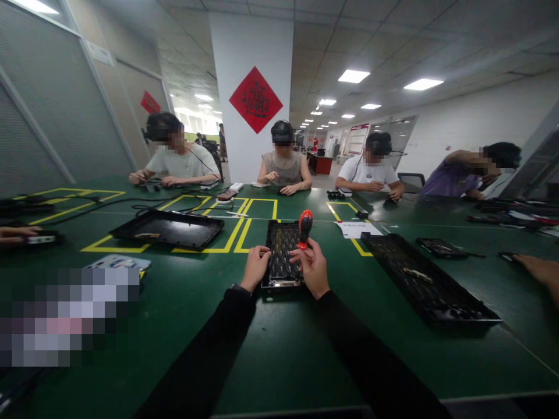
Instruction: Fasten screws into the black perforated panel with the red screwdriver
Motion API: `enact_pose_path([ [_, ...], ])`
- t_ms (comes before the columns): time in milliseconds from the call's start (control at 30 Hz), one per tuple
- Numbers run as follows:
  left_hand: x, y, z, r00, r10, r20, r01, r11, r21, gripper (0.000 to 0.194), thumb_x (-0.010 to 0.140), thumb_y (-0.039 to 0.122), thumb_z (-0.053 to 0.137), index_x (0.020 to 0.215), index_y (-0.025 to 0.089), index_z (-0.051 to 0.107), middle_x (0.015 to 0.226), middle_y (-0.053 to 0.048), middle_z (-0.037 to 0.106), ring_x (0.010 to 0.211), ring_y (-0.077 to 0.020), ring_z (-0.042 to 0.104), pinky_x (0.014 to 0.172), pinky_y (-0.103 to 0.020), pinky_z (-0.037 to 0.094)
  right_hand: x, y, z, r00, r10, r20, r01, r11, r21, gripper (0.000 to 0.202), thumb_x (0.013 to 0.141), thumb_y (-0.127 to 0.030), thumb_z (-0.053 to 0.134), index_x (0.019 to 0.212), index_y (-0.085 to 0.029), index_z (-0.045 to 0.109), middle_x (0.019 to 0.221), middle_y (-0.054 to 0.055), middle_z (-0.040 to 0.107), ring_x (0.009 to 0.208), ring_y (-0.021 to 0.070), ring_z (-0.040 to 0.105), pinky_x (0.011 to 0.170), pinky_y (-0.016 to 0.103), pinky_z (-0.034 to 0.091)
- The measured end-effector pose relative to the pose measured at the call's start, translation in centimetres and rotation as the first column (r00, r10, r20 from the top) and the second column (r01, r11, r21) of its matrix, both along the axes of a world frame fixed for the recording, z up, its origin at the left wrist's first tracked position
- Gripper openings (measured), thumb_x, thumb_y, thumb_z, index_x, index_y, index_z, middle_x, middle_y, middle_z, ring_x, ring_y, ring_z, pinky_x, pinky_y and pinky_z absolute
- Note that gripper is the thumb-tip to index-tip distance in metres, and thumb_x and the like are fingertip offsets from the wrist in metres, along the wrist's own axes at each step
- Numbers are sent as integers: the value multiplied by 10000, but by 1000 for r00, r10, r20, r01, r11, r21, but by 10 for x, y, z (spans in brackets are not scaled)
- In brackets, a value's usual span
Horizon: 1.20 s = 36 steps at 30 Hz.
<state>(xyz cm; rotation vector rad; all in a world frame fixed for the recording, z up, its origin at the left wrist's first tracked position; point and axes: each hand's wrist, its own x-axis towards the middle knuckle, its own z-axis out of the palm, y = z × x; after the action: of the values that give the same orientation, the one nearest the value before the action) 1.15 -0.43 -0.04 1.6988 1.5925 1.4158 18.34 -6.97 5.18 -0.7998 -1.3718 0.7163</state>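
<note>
A screwdriver with a red and black handle stands upright in my right hand, its fingers closed around the lower handle. Its shaft and tip are hidden. Below lies a black plastic tray with rows of small marks or slots on its floor. A light metallic strip runs along the tray's near end. My left hand is closed at the tray's left edge, thumb and fingers pressed together there. Whether those fingers also pinch a small part cannot be made out.
A wide black tray lies to the left; a long black tray with a small part inside lies right. White paper and yellow tape outlines mark the green table. Several people sit opposite; other people's hands reach in at both sides.
</note>
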Motion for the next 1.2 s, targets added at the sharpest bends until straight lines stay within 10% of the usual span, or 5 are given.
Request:
enact_pose_path([
  [200, 4, -20, 27, 998, -5, -64, 14, 991, 136, 164, 773, 224, 468, 862, 172, 595, 946, -65, 530, 899, -180, 524, 845, -344, 421, -2, -1, -1, 999, -35, -25, 35, 999, 19, 335, 789, -294, 526, 1100, -195, 448, 929, 50, 603, 641, 114, 584, 477, 202, 454],
  [400, 25, -48, 62, 835, -517, -186, 541, 834, 109, 235, 780, 278, 514, 965, 184, 625, 948, -56, 620, 895, -181, 553, 859, -314, 416, 1, -1, 1, 985, -165, 58, 159, 982, 98, 304, 795, -253, 516, 1086, -171, 485, 906, 58, 588, 781, 151, 562, 667, 273, 468],
  [800, 45, -44, 51, 742, -670, -27, 669, 743, -23, 174, 743, 240, 544, 818, 124, 650, 785, -33, 658, 745, -162, 579, 730, -264, 448, 0, -4, 7, 978, -194, 79, 185, 977, 107, 281, 763, -273, 544, 1025, -180, 509, 906, 44, 591, 811, 167, 547, 777, 322, 437],
  [1000, 45, -44, 52, 752, -659, 35, 660, 751, -26, 174, 704, 292, 604, 768, 134, 639, 764, -31, 654, 705, -138, 576, 683, -233, 438, 8, 12, 58, 965, -188, 184, 173, 980, 96, 261, 772, -428, 508, 827, -174, 533, 716, 3, 567, 647, 139, 531, 597, 249, 417],
  [1200, 46, -43, 52, 756, -651, 74, 654, 755, -44, 190, 673, 303, 640, 750, 139, 585, 695, -2, 621, 626, -110, 546, 605, -214, 421, 21, 24, 117, 586, -462, 666, 347, 886, 309, 375, 654, -541, 600, 558, -191, 509, 541, 17, 508, 569, 162, 485, 559, 264, 318],
])
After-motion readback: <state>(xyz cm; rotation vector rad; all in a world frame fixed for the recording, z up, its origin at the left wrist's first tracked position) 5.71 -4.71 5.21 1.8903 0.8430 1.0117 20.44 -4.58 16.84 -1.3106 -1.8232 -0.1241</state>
